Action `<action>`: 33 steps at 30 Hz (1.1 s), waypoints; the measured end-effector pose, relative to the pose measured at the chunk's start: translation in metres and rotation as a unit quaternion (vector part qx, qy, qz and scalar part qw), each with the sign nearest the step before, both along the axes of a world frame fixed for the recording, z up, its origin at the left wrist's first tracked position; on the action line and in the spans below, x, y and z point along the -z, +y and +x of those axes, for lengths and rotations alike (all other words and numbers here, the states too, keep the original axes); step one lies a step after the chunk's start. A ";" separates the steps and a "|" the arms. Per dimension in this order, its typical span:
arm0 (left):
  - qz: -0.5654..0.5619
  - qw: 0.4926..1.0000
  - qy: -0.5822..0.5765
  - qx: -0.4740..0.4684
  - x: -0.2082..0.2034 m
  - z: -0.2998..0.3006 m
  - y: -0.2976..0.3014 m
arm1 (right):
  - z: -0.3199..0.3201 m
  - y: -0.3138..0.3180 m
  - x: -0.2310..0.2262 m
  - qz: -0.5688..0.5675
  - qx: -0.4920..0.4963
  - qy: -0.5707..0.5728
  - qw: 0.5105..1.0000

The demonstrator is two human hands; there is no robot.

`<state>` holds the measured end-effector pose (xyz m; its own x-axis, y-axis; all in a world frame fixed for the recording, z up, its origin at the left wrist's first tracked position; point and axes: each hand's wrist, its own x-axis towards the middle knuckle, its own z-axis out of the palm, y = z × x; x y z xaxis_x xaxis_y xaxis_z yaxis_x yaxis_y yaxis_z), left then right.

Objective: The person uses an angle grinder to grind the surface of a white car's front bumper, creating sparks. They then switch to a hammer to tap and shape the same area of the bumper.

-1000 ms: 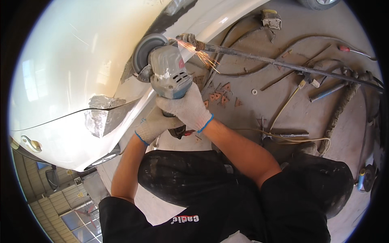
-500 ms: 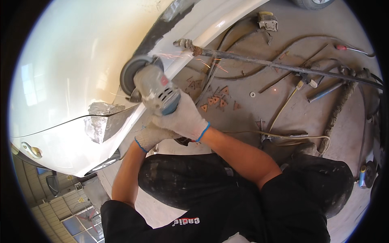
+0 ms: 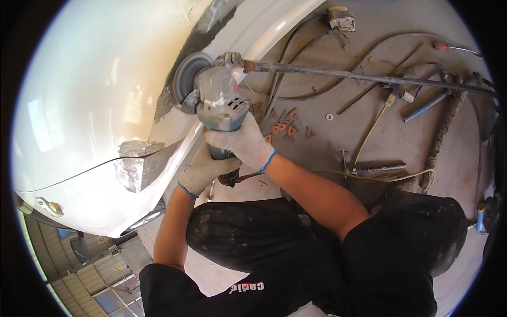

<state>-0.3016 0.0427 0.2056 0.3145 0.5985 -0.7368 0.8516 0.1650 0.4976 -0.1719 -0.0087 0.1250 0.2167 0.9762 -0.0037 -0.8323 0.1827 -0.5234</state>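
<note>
Both of my hands, in white knit gloves with blue cuffs, grip an angle grinder (image 3: 219, 95). My right hand (image 3: 247, 143) is wrapped round the body just behind the grey gear head. Lower down, my left hand (image 3: 203, 168) closes on the blue rear part of the handle. The grey round disc (image 3: 191, 79) is at the lower side of a white car body (image 3: 100, 79), over a dark bare strip. Whether the disc touches the metal I cannot tell. Another patch of scraped metal (image 3: 137, 165) lies lower left on the panel.
A long metal bar (image 3: 359, 76) reaches from the car's sill across the floor to the right. Rust-brown triangular pieces (image 3: 282, 128) lie near my right hand. Cables, a yellow hose (image 3: 363, 142), a red-handled screwdriver (image 3: 443, 46) and a blue-handled tool (image 3: 428, 107) are spread beyond.
The grinder has moved up and to the right along the sill, with both hands following. Sparks that flew from the disc before are no longer visible.
</note>
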 end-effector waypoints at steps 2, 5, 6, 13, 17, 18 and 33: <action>0.019 0.999 -0.014 0.028 0.003 -0.008 0.003 | -0.006 -0.002 -0.007 0.030 0.019 -0.001 0.999; 0.049 0.995 -0.059 0.058 0.000 -0.008 -0.003 | -0.008 -0.004 -0.009 0.012 0.029 -0.059 0.998; 0.047 0.996 -0.062 0.036 -0.001 -0.005 -0.003 | -0.002 -0.001 -0.008 0.027 0.025 -0.045 0.998; 0.059 0.997 -0.041 0.029 -0.020 0.009 -0.009 | 0.003 -0.006 -0.020 0.040 0.010 0.029 0.999; 0.090 0.995 -0.031 0.025 -0.020 0.003 -0.015 | 0.005 -0.010 -0.021 0.050 0.021 0.100 0.994; 0.100 0.995 -0.011 0.024 -0.023 0.008 -0.015 | 0.006 -0.007 -0.018 0.049 0.052 0.126 0.989; 0.186 0.982 -0.018 0.035 -0.049 0.028 -0.032 | 0.006 -0.006 -0.030 0.067 0.014 0.228 0.971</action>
<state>-0.2741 0.0111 0.2545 0.3864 0.8002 -0.4587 0.8354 -0.0928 0.5418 -0.1658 -0.0149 0.1547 0.2485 0.9684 0.0205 -0.9657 0.2493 -0.0725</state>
